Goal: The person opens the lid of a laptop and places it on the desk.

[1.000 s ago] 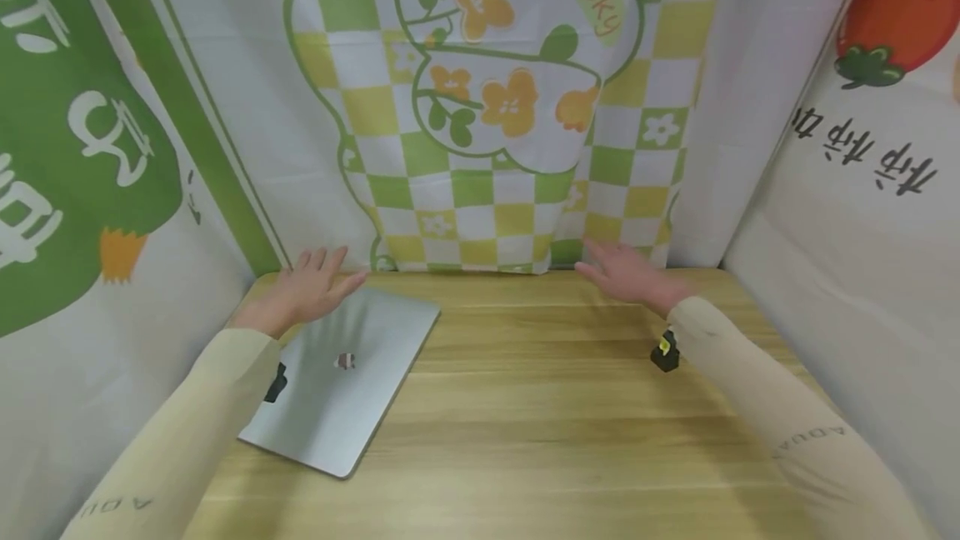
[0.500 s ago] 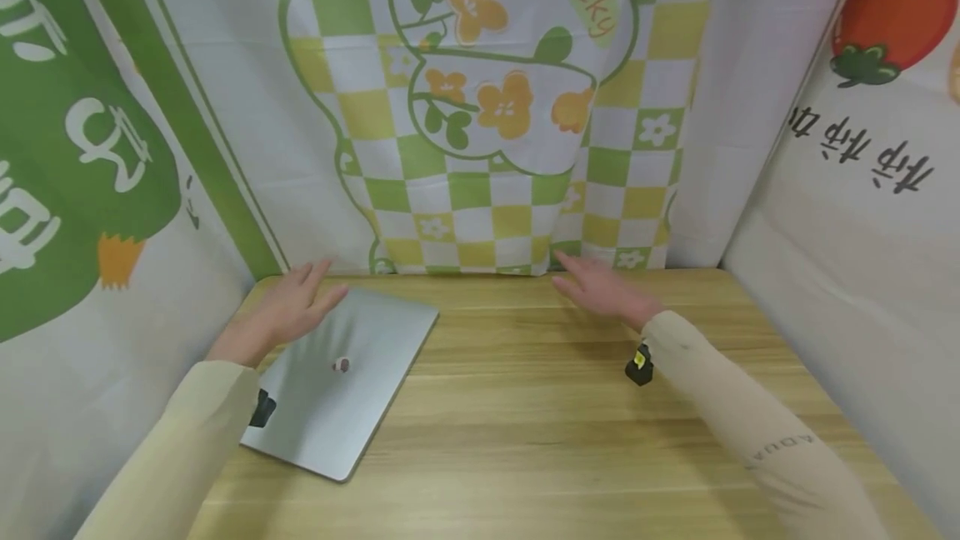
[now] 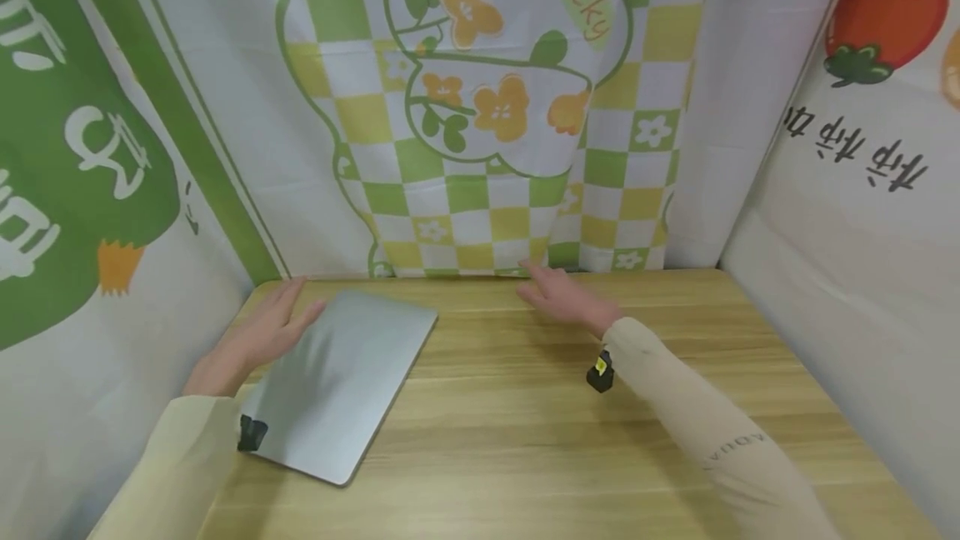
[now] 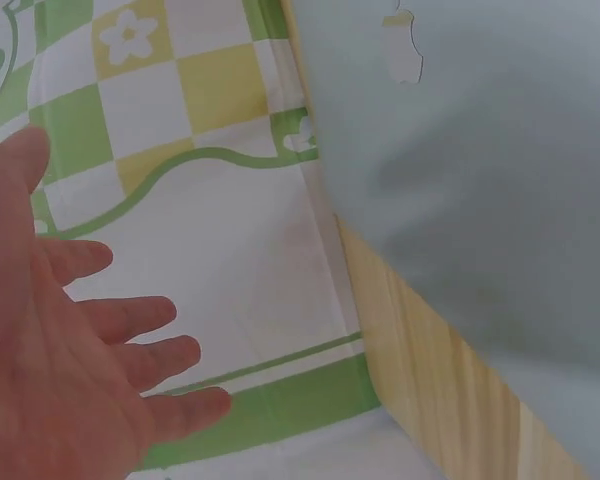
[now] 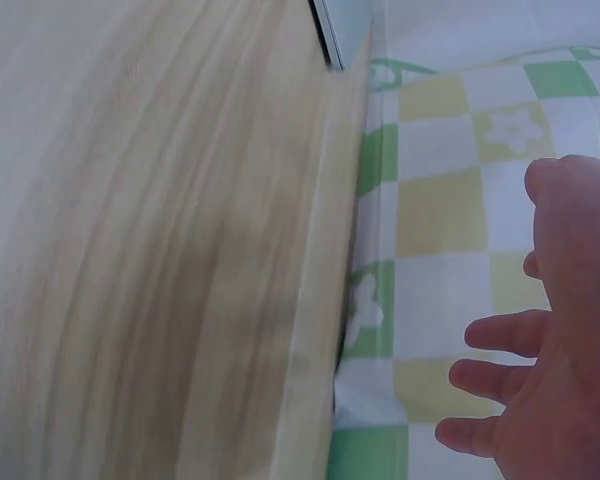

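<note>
A closed silver laptop lies at an angle on the left part of the wooden table. My left hand hovers over the laptop's left edge with its fingers extended and nothing in it. In the left wrist view the same hand has its fingers spread, apart from the laptop lid with its apple logo. My right hand is held over the back of the table, right of the laptop, its fingers extended. The right wrist view has that hand holding nothing, with a laptop corner at the top.
The wooden table reaches back to a checkered green and yellow cloth. White cloth walls with prints, a green one and a persimmon one, stand at both sides. Small black wrist cameras hang below the sleeves.
My right hand has moved left toward the laptop. My left hand has shifted left and closer to me, toward the laptop's left edge. The laptop has stayed in place.
</note>
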`<state>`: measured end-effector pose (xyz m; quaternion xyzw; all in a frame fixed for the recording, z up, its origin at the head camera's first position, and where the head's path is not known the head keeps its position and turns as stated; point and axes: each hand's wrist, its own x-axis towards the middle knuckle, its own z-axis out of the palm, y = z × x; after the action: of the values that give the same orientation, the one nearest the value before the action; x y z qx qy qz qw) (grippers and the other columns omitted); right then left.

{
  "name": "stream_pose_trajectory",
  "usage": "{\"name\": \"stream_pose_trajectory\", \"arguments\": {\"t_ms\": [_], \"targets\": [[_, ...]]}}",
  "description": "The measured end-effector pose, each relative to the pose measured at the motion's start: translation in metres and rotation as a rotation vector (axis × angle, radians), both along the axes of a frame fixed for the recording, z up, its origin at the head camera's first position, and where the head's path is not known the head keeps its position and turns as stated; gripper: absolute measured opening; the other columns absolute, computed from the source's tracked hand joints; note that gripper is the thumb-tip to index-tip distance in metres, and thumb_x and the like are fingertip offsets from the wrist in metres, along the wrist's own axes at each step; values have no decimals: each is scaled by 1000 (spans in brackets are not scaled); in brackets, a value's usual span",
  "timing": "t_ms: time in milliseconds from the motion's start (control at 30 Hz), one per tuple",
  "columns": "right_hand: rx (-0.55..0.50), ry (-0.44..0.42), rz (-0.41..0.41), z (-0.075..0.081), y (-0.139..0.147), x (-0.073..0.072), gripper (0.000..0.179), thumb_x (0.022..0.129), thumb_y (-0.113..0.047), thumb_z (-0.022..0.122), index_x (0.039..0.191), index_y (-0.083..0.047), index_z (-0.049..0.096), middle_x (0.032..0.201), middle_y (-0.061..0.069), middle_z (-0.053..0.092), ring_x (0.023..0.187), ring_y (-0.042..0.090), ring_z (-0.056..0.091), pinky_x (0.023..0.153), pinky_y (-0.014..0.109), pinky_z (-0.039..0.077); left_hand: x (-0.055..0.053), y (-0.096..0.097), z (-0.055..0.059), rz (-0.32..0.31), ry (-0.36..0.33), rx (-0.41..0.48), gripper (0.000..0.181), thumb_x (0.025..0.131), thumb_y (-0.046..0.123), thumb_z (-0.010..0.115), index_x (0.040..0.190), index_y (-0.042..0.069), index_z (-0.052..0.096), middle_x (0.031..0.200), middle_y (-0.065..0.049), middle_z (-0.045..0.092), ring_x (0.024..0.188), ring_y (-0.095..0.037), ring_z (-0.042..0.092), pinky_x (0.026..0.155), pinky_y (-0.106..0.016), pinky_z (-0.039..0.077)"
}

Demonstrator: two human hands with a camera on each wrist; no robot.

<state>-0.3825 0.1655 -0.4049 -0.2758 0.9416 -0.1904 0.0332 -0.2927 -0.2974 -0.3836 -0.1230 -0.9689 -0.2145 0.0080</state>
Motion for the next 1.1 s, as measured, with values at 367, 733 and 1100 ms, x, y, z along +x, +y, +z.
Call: {"name": "stream_pose_trajectory", "arguments": {"t_ms": [367, 733, 1100], "targets": [[-4, -48, 17, -22, -31, 6, 66, 105, -48, 35, 157, -10, 21, 157, 15, 38, 140, 31, 44, 119, 45, 33, 15, -16, -19, 53, -43, 2, 84, 104, 51, 34, 152, -12, 8, 153, -41, 14, 140, -60, 16, 112, -71, 17], [-18, 1, 55, -41, -57, 3, 62, 105, -41, 38, 152, -2, 29, 150, 20, 45, 137, 35, 46, 118, 46, 33, 33, -37, -37, 90, -94, 68, 84, 105, 48, 34, 149, -17, 6, 149, -47, 13, 136, -64, 16, 108, -74, 19], [-50, -119, 44, -47, -88, 4, 66, 104, -48, 37, 156, -10, 24, 153, 16, 42, 139, 30, 45, 120, 46, 30, 47, -47, -44, 144, -121, 5, 82, 105, 47, 33, 144, -23, 17, 143, -50, 22, 129, -66, 26, 104, -72, 27]]}}
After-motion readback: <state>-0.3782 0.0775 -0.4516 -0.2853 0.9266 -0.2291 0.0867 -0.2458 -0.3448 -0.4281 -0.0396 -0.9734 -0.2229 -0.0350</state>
